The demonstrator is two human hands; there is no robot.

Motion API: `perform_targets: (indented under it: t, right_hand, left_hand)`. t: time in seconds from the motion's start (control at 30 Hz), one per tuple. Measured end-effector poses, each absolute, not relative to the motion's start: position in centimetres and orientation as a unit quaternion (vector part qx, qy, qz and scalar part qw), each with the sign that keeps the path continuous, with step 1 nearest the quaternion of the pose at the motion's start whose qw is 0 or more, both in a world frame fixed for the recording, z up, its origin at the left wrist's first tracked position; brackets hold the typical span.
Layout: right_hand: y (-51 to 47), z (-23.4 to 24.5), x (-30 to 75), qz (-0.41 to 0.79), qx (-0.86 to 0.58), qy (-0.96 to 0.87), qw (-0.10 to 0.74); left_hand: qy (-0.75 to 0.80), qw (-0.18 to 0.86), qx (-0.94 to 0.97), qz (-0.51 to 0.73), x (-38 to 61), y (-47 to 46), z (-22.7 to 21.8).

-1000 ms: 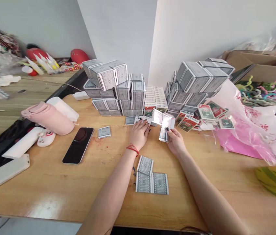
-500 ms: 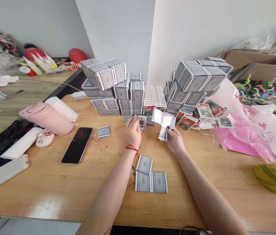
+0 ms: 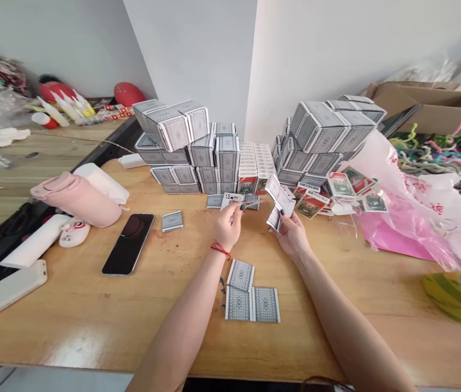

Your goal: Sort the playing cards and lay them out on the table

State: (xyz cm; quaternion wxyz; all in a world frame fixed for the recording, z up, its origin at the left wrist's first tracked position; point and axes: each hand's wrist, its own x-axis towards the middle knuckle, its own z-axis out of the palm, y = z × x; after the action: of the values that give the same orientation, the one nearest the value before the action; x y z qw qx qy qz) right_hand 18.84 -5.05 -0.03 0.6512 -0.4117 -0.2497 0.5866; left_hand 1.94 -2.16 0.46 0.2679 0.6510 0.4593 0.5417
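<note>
My left hand (image 3: 229, 226), a red string on its wrist, pinches a playing card (image 3: 253, 202) seen nearly edge-on. Beneath and behind it, a face-up king card (image 3: 231, 199) lies by a face-down card (image 3: 214, 201). To the right, my right hand (image 3: 291, 231) grips folded playing cards (image 3: 281, 201) joined together, pale sides and patterned backs showing. The pinched card's tip is close to these, and I cannot tell whether they touch. Patterned cards (image 3: 240, 303) lie on the table nearer me, one overlapping the others.
Stacked card-covered blocks stand at left (image 3: 177, 147) and right (image 3: 320, 136), with upright card boxes (image 3: 254, 163) between. Loose card boxes (image 3: 312, 202) lie right. A phone (image 3: 128, 244), a pink bottle (image 3: 79, 198) and a single card (image 3: 172, 221) are left; tape (image 3: 454, 296) sits far right.
My left hand has picked up a card from near the king card and brought it rightward. The folded cards in my right hand have tilted.
</note>
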Motion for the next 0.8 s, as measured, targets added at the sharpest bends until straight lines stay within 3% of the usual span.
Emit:
perform_targets:
  t: [0.27, 0.43, 0.8]
  right_hand:
    - [-5.1, 0.1, 18.7, 0.592, -0.391, -0.228, 0.667]
    - [-4.9, -0.1, 18.2, 0.545, -0.397, -0.255, 0.693]
    - [-5.0, -0.4, 18.1, 0.548, -0.427, -0.254, 0.673]
  left_hand:
    - [0.467, 0.282, 0.625, 0.557, 2.1, -1.6, 0.0]
    - [0.436, 0.377, 0.584, 0.572, 2.5, -1.4, 0.1]
    - [0.455, 0.364, 0.708, 0.398, 2.4, -1.7, -0.7]
